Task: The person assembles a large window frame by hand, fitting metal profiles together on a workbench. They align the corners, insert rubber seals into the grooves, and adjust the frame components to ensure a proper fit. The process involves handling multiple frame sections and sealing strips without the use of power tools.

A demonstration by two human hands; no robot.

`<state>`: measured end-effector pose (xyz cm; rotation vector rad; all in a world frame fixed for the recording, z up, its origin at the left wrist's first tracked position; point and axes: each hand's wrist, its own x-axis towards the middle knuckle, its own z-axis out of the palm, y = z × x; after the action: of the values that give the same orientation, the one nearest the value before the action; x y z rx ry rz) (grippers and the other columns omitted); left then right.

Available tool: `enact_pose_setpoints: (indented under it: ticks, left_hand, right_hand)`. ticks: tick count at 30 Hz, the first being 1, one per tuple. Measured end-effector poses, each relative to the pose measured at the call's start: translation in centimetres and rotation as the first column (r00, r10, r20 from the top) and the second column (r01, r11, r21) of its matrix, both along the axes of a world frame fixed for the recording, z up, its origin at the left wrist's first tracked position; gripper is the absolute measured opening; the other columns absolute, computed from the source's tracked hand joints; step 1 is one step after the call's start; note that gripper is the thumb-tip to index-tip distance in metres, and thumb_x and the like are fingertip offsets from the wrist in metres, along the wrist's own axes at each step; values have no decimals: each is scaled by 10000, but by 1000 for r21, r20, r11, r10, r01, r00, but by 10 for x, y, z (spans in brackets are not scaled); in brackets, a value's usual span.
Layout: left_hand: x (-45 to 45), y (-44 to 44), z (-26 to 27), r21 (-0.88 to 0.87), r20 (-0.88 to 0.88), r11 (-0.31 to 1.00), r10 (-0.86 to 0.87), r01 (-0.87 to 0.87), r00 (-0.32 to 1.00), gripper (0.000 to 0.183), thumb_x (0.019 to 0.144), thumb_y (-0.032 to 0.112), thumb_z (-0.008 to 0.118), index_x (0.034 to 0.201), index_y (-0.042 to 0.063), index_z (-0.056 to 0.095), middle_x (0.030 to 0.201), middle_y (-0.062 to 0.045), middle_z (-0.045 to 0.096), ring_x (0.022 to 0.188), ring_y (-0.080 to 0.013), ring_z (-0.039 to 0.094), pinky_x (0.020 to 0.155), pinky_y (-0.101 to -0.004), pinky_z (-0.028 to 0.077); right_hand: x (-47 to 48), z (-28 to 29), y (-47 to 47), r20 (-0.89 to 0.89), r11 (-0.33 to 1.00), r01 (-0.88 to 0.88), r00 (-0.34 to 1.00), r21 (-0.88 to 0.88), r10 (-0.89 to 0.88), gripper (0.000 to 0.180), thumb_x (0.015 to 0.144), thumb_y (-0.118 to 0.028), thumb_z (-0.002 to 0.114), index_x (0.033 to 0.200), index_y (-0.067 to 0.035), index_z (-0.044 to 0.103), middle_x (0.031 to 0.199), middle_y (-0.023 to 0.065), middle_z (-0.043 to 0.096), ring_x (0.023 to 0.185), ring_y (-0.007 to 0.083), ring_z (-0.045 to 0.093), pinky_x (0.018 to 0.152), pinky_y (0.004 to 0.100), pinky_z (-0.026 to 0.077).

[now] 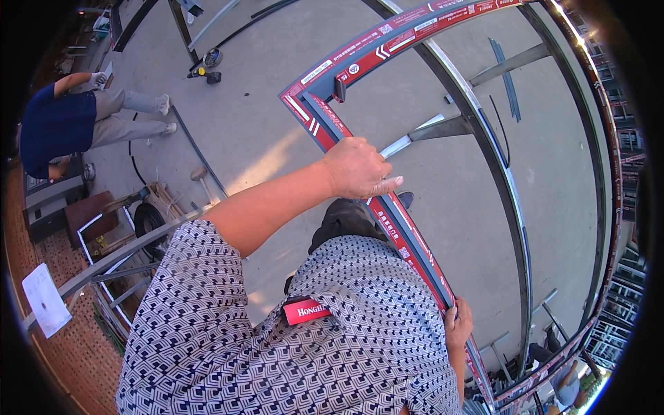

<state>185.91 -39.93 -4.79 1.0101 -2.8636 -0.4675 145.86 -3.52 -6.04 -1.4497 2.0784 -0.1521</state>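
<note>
A large dark metal window or door frame (395,228), covered in red protective film with printed writing, spans the middle and right. My left hand (358,168) is closed over its near bar, not far from the corner, thumb pointing right. Lower down the same bar, my right hand (457,322) holds the edge beside my body, its fingers partly hidden. A slim grey profile strip (322,115) runs along the near bar. Close to the corner, a short dark piece (340,89) stands out from the inner edge of the upper bar.
Steel supports (477,116) lie beneath the frame. A person (62,122) stands at left; another person (565,384) is at lower right. A yellow-black cordless tool (205,75), a mallet (198,175) and loose strips lie on the floor. A rail (129,249) with a paper (46,301) is at left.
</note>
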Motion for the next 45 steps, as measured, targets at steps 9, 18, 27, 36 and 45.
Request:
enact_pose_setpoints:
  ticks: [9, 18, 27, 36, 45]
  left_hand:
    - [-8, -7, 8, 78, 116, 997, -32, 23, 993, 798, 1149, 594, 359, 635, 107, 728, 622, -113, 681, 628, -339, 708, 638, -471, 552]
    - [-14, -7, 19, 93, 135, 995, -41, 29, 990, 790, 1149, 577, 356, 631, 109, 725, 603, -102, 669, 602, -328, 693, 607, -468, 551]
    - [-18, -6, 20, 116, 138, 993, -27, 11, 990, 817, 1147, 589, 342, 602, 113, 722, 619, -108, 687, 623, -329, 709, 606, -464, 555]
    - [-25, -11, 23, 43, 74, 999, -15, 12, 997, 846, 1149, 589, 342, 547, 94, 669, 558, -117, 644, 539, -331, 667, 541, -461, 533]
    - [-38, -19, 27, 103, 164, 995, -4, -14, 986, 852, 1150, 600, 316, 588, 92, 707, 618, -112, 688, 606, -321, 705, 591, -455, 564]
  right_hand:
    - [-5, -1, 3, 22, 1000, -3, 1000, -24, 4, 458, 1111, -374, 510, 1212, 14, 731, 1303, 242, 736, 1192, 451, 686, 1060, 493, 531]
    - [-8, 19, 1, 37, 999, 13, 999, 32, -15, 504, 1138, -392, 466, 1182, 31, 737, 1267, 254, 747, 1170, 458, 700, 1027, 480, 544]
    - [-14, 20, 3, 45, 997, 44, 998, 56, -46, 509, 1142, -372, 456, 1206, 43, 744, 1234, 266, 754, 1131, 468, 718, 1005, 479, 553]
    - [-28, 22, -2, 45, 992, 60, 997, 109, -65, 557, 1161, -410, 428, 1244, 34, 753, 959, 251, 752, 911, 420, 746, 854, 483, 568]
    - [-51, 11, 1, 40, 993, 3, 999, 118, -8, 559, 1173, -389, 416, 1197, 61, 745, 791, 219, 680, 755, 394, 679, 758, 471, 544]
